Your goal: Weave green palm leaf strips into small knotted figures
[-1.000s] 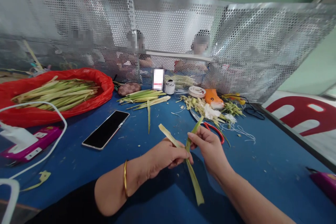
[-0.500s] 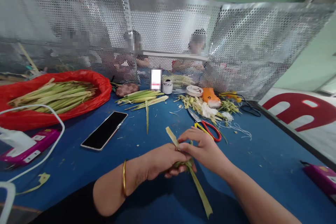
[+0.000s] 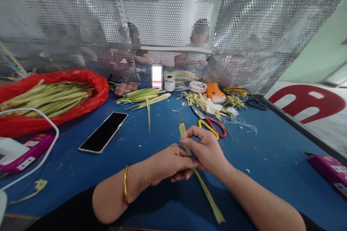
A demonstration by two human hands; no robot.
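My left hand point(image 3: 173, 162) is closed around a pale green leaf strip point(image 3: 208, 193), with the thumb pressing it down. One long end of the strip trails toward the table's front edge. My right hand point(image 3: 207, 148) pinches the yellowish upper end of the same strip between thumb and forefinger, just above the left hand. Any leaf bundle under the fingers is mostly hidden. Scissors point(image 3: 214, 120) with red and yellow handles lie open-bladed just beyond my right hand. A single leaf piece point(image 3: 149, 117) lies farther off to the left.
At left are a red plastic bag point(image 3: 101, 97) of leaf strips, a phone point(image 3: 104, 133) and a purple power strip point(image 3: 28, 155). Leaf strips point(image 3: 143, 97), a tape roll point(image 3: 197, 86) and leaf scraps point(image 3: 200, 101) line the back, before a perforated metal screen point(image 3: 168, 18). People sit behind it.
My right hand's fingers have drawn together and now pinch the strip's upper end, which stands more upright. The trailing end has swung slightly right. The camera view has shifted a little.
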